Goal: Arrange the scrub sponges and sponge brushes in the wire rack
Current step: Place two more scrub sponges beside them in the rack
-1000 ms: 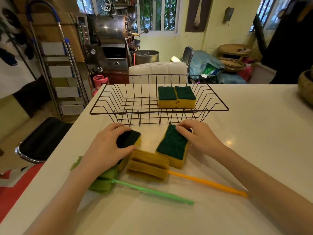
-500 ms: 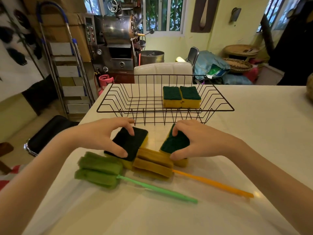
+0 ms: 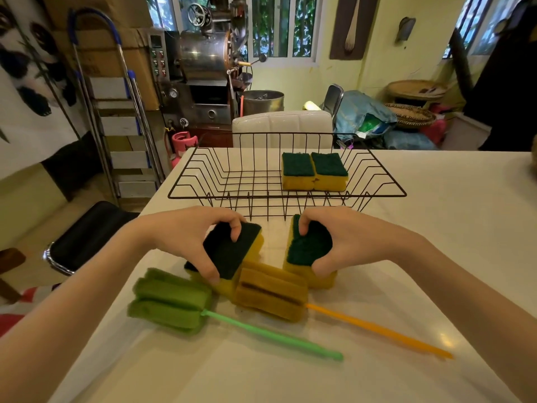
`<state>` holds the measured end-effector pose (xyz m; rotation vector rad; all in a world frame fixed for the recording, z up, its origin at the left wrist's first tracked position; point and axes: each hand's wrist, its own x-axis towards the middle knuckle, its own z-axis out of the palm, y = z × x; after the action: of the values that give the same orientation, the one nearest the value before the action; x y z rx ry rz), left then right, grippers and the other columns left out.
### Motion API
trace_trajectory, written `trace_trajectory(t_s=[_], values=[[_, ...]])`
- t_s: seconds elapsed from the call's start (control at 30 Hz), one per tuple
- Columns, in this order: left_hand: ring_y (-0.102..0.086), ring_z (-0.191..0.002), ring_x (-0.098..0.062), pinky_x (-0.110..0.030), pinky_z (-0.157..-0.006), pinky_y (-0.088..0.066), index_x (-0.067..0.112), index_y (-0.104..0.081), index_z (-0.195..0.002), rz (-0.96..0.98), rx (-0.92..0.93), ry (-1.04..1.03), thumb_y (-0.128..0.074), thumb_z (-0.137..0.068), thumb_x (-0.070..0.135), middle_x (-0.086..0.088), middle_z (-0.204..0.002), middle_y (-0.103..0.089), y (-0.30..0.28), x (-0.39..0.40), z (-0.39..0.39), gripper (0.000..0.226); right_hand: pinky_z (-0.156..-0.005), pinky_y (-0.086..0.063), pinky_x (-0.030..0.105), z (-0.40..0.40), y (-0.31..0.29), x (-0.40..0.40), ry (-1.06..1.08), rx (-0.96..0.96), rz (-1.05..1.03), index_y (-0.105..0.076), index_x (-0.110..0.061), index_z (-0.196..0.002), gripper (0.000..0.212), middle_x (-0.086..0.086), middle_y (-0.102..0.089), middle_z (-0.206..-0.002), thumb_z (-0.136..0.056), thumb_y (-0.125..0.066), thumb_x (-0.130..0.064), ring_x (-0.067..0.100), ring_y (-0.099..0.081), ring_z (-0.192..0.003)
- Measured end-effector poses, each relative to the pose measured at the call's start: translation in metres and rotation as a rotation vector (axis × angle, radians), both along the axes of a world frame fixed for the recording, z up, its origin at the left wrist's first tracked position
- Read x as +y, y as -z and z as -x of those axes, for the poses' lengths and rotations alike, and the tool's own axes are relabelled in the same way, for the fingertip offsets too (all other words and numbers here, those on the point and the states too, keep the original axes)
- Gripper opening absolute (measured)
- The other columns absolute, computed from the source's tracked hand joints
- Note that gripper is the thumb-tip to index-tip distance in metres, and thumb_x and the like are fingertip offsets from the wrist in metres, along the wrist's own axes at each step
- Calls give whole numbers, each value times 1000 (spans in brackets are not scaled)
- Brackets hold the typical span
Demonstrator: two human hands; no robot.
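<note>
A: What's hidden?

B: The left hand (image 3: pixel 190 242) covers one end of its scrub sponge (image 3: pixel 229 254); the right hand (image 3: pixel 345 242) hides part of the other sponge (image 3: pixel 308 251). Each grip pinches its sponge, thumb against fingers.

A: How do they look?

B: Yellow foam, dark green tops, on the white table (image 3: pixel 436 228). Between the grips lies an orange sponge brush (image 3: pixel 271 292); a green sponge brush (image 3: pixel 171 303) lies nearer the left wrist. Beyond both grips, the wire rack (image 3: pixel 203 181) holds two sponges (image 3: pixel 315 171) side by side.

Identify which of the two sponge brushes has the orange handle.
The brush with the yellow-brown sponge head, lying between the two held sponges; the other brush is green throughout.
</note>
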<state>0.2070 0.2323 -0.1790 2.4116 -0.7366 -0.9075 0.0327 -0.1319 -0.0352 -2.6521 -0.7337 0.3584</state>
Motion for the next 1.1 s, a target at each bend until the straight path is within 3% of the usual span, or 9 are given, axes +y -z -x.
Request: trace_trajectory(t_s=[0.03, 0.1, 0.2, 0.3, 0.47, 0.57, 0.77, 0.93, 1.1], values=[[-50, -120, -12, -31, -95, -46, 54, -61, -76, -28, -39, 27, -85, -12, 58, 15, -110, -56, -31, -11, 32, 69, -58, -41, 19, -1, -4, -3, -5, 8, -59, -47, -34, -99, 50, -15, -48, -93, -53, -67, -38, 9, -50, -83], [-47, -120, -2, -21, -97, -43, 45, -58, -79, 42, -102, -17, -86, -25, 52, 17, -113, -54, -122, -75, 112, 62, -65, -48, 23, -4, -11, -8, -12, 31, -175, -47, -40, -92, 45, -16, -49, -96, -51, -66, -35, 9, -52, -88], [-43, -119, 7, -10, -96, -38, 35, -53, -84, 245, -128, 60, -82, -42, 37, 24, -123, -50, -176, -96, 152, 51, -90, -51, 30, -13, -21, -17, -43, 76, -294, -50, -44, -88, 44, -12, -52, -108, -47, -65, -40, 10, -52, -106], [-42, -123, 4, -13, -100, -38, 34, -54, -87, 307, -204, 56, -82, -39, 52, 25, -126, -48, -197, -97, 152, 59, -92, -48, 19, -23, -33, -20, -82, 131, -398, -54, -45, -86, 43, -14, -55, -109, -46, -67, -38, 0, -53, -105], [-39, -124, 7, -12, -101, -38, 35, -53, -88, 392, -303, 1, -82, -37, 51, 27, -129, -45, -217, -101, 124, 61, -89, -50, 17, -47, -49, -18, -72, 79, -511, -53, -40, -88, 47, -10, -53, -112, -46, -71, -31, 8, -54, -108], [-41, -120, 8, -7, -94, -40, 34, -52, -90, 409, -362, -44, -80, -43, 38, 22, -130, -45, -225, -106, 106, 55, -88, -52, 21, -68, -58, -15, -55, 37, -566, -51, -36, -90, 48, -9, -53, -104, -46, -69, -29, 10, -55, -104], [-48, -116, -12, -24, -88, -51, 29, -48, -100, 415, -459, -177, -82, -55, 19, 3, -127, -47, -220, -117, 57, 56, -86, -51, 43, -119, -65, -4, -6, -46, -564, -45, -33, -90, 46, -2, -47, -96, -52, -67, -19, 23, -53, -98], [-48, -111, -19, -35, -87, -53, 29, -41, -108, 188, -537, -224, -81, -59, 21, 1, -121, -46, -196, -114, 6, 64, -89, -52, 47, -164, -56, 2, 26, -38, -527, -45, -32, -94, 47, -4, -47, -98, -56, -67, -17, 30, -52, -106], [-49, -106, -22, -38, -82, -54, 32, -36, -107, -47, -488, -206, -81, -57, 28, -2, -120, -44, -160, -107, -38, 67, -90, -52, 39, -204, -34, 16, 14, 12, -432, -44, -29, -105, 56, -1, -47, -108, -57, -70, -19, 24, -50, -108]])
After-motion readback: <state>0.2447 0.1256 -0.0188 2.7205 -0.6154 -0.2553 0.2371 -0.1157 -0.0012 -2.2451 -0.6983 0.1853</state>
